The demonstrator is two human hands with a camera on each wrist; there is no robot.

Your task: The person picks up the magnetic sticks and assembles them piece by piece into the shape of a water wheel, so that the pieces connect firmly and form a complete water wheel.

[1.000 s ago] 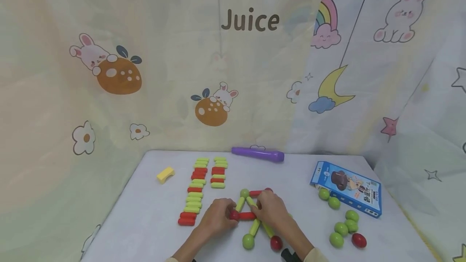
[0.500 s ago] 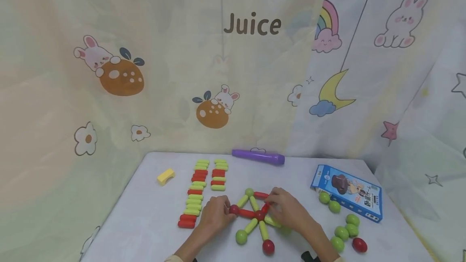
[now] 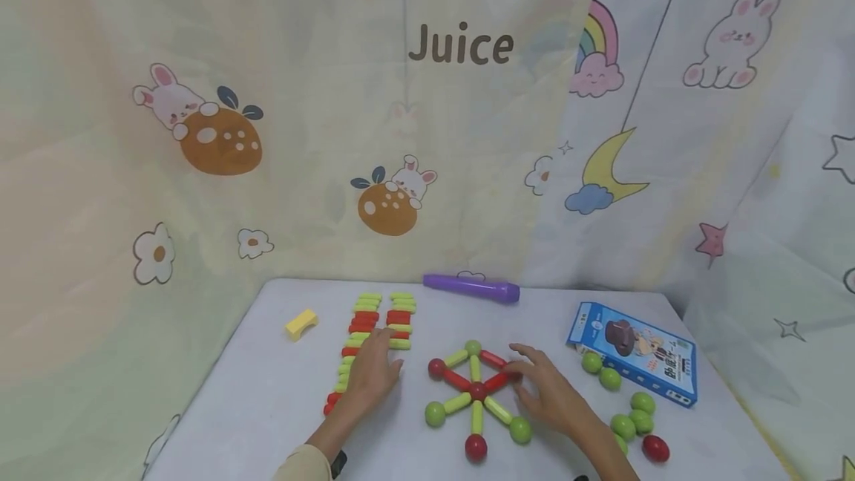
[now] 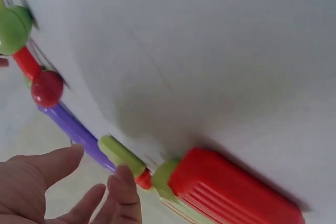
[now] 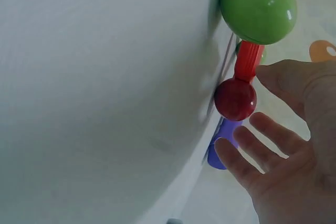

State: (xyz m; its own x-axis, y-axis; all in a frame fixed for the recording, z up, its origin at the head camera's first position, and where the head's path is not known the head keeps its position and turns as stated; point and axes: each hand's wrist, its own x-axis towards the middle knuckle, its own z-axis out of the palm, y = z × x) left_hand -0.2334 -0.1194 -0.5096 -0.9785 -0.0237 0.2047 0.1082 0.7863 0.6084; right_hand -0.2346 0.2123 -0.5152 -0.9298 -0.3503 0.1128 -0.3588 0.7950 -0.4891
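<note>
Your left hand, loosely spread and holding nothing, is at the red and lime-green plastic sticks; your right hand, likewise, is beside the red-and-green ball-and-stick wheel.

Left hand forward, fingers loosely bent, thumb out to the side; right hand fingers spread, thumb apart; left forearm and right forearm angle inward; pale sleeve on the left one.
</note>
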